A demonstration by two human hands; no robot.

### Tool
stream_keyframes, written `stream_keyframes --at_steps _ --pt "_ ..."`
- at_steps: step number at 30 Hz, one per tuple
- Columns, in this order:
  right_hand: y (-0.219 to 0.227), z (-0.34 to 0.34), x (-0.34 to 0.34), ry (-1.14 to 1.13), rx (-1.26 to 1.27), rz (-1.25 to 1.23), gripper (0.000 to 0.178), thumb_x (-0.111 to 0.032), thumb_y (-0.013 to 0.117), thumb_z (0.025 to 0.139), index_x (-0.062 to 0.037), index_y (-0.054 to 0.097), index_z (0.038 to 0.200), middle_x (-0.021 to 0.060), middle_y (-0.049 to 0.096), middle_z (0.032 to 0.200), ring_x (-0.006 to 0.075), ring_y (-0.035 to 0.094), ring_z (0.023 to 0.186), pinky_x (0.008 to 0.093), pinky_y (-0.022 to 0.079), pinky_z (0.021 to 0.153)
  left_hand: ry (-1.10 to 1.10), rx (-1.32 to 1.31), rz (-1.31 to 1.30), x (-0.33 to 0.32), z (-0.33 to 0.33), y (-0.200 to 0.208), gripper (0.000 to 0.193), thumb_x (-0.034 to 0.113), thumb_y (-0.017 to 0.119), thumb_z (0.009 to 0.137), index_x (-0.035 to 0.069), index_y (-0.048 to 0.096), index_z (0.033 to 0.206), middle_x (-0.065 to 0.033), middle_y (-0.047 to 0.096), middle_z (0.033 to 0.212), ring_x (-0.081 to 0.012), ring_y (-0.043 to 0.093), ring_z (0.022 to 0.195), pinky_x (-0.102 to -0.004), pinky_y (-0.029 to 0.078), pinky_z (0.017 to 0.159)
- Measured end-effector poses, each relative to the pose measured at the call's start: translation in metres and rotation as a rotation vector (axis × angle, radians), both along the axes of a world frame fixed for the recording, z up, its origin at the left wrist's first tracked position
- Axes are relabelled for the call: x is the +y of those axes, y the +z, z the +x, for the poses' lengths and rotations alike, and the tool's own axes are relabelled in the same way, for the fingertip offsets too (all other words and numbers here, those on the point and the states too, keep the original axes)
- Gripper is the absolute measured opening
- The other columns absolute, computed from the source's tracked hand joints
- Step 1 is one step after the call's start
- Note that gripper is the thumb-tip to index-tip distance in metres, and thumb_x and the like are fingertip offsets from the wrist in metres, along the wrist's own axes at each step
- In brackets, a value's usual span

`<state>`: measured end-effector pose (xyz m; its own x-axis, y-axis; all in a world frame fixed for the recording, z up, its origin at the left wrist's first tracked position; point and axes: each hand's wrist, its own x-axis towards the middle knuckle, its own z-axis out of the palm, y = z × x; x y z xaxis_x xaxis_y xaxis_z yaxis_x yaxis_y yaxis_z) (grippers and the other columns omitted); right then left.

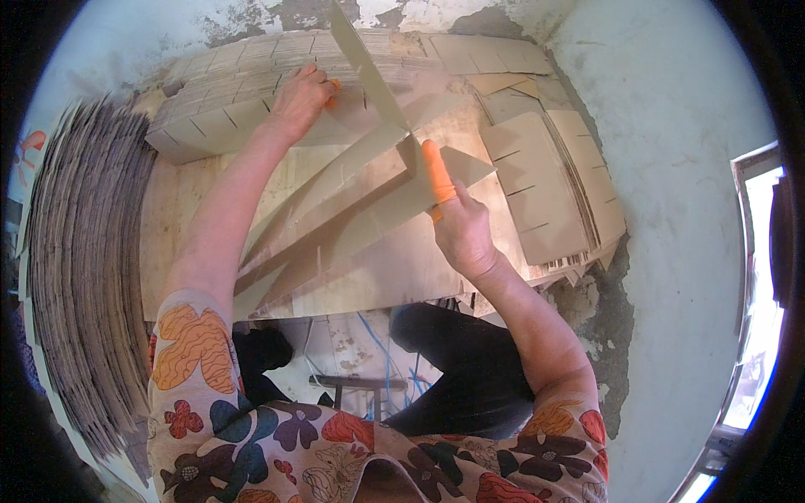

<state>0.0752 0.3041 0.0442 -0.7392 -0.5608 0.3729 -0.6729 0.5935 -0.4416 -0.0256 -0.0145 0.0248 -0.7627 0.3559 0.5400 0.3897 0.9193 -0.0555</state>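
Left hand (302, 102) out ahead, at the front of a long row of slotted cardboard (201, 126) along the back of a wooden table (189, 189); fingers bunched and bent downward, with an orange finger cover (333, 90) showing on the right side; cannot tell of any pinch there (fingertips mostly out of sight).

Right hand (465, 230) nearer the body, beside the long cardboard strips (360, 220) over the middle of the table; forefinger straight and pointing away, in an orange sleeve (438, 172), with more orange just below; not spread wide, but cannot tell whether pinching the strips or merely touching them.

Strips slanting from lower left to upper right, on edge and at angles to one another; beyond them, a tall strip (369, 71) upright but tilted left, meeting them near the orange forefinger.

To the right, a stack of slotted sheets (537, 184) by the peeling wall (671, 251); at far left, a tall pile of cardboard (84, 277) with rough brown edges; below, a flowered shirt (293, 432) and dark trousers (461, 369).
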Motion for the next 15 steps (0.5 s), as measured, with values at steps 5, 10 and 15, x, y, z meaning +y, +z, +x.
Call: stream_keyframes --at_steps 5,10,15 --pt "-0.01 0.0 0.0 -0.023 -0.021 0.021 0.081 0.004 0.058 0.078 -0.0193 0.026 0.148 0.0174 0.059 0.108 0.0364 0.064 0.076 0.0414 0.055 0.065 0.137 -0.146 -0.012 0.001 -0.001 -0.005 0.024 0.003 0.063 0.075 0.01 0.064 0.098 -0.0118 0.064 0.081 -0.031 0.062 0.08 -0.0432 0.05 0.069" --pt "-0.006 0.001 0.0 -0.04 -0.05 0.032 0.08 0.003 0.06 0.08 -0.0218 0.027 0.149 0.0169 0.059 0.105 0.0364 0.063 0.077 0.0407 0.055 0.067 0.129 -0.196 0.066 0.003 0.002 0.002 0.021 0.007 0.067 0.075 0.009 0.063 0.095 -0.0163 0.062 0.083 -0.0354 0.062 0.078 -0.0457 0.051 0.066" --pt "-0.003 0.001 0.003 -0.035 -0.07 -0.002 0.082 0.005 0.057 0.08 -0.0226 0.025 0.149 0.0179 0.059 0.107 0.0358 0.064 0.08 0.0389 0.054 0.07 0.158 -0.188 0.125 0.002 0.003 0.009 0.017 0.01 0.067 0.076 0.006 0.061 0.091 -0.0188 0.06 0.082 -0.0386 0.061 0.078 -0.0475 0.05 0.066"
